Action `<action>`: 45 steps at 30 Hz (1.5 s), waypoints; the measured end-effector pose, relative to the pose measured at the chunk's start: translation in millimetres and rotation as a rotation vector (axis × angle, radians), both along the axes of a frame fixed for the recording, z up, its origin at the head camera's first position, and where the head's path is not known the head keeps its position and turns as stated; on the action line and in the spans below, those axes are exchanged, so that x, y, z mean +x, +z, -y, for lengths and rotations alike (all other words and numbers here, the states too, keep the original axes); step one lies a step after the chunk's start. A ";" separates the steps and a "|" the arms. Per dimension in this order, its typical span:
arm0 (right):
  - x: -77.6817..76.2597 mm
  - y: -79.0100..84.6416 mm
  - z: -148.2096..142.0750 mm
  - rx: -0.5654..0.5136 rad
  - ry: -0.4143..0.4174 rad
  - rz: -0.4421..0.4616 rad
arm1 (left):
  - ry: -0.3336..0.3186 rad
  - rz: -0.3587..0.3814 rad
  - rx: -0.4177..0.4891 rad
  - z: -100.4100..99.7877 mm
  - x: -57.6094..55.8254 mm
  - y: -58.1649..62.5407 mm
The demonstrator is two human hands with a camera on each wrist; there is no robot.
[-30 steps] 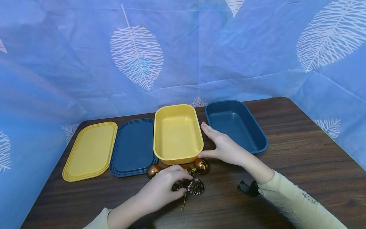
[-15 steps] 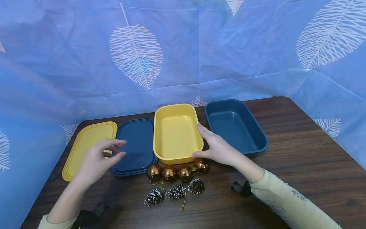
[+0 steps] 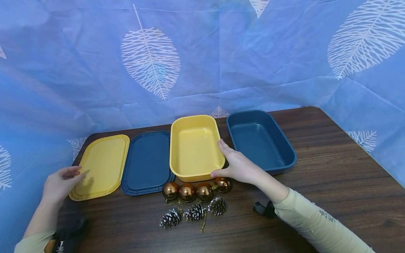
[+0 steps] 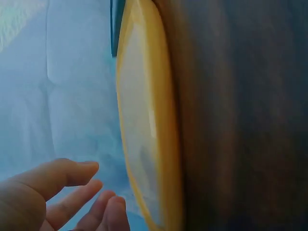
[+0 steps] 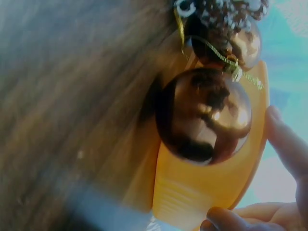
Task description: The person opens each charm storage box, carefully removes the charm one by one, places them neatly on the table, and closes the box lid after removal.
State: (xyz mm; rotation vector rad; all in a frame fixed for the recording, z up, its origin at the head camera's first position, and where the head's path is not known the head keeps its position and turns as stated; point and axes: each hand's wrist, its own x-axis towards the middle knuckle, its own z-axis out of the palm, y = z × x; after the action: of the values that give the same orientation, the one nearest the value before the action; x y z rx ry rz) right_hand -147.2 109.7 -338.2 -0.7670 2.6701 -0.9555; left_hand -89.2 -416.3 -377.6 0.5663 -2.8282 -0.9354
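My right hand (image 3: 238, 165) grips the near right corner of the yellow box (image 3: 197, 151). In the right wrist view its thumb (image 5: 284, 139) lies at the rim and its fingers (image 5: 231, 221) bend against the side wall. On the left, my left hand (image 3: 61, 184) is at the near left edge of the yellow lid (image 3: 102, 167), thumb and fingers apart with nothing between them; contact with the lid cannot be told. Several shiny copper balls (image 3: 187, 192) line up before the box, and three snow-tipped pine cones (image 3: 194, 212) lie nearer.
Between the yellow lid and the yellow box lies a dark blue lid (image 3: 148, 163). A dark blue box (image 3: 261, 140) stands right of the yellow one. All rest on a dark wooden table (image 3: 332, 182), with a blue leaf-print cloth (image 3: 196, 63) hanging behind and beside it.
My left hand has left the pine cones and swung left to the yellow lid, uncovering the cones and balls. My right hand has shifted slightly left onto the yellow box's corner.
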 end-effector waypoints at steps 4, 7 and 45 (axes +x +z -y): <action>0.6 -2.4 -1.1 -0.027 -0.011 0.035 | 0.098 0.051 0.066 11.1 3.5 -7.9; 0.7 -4.8 -2.3 -0.079 -0.013 0.061 | 0.161 0.066 0.109 9.2 7.2 -4.9; 1.7 -15.8 -3.8 -0.201 -0.005 0.146 | 0.218 -0.066 0.380 19.9 3.2 17.5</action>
State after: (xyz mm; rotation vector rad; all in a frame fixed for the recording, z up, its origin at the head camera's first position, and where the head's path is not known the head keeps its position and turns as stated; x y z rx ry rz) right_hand -145.4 113.5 -354.0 -0.6999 2.4794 -1.2447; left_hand -86.0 -436.3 -360.1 0.8447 -2.4760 -1.4227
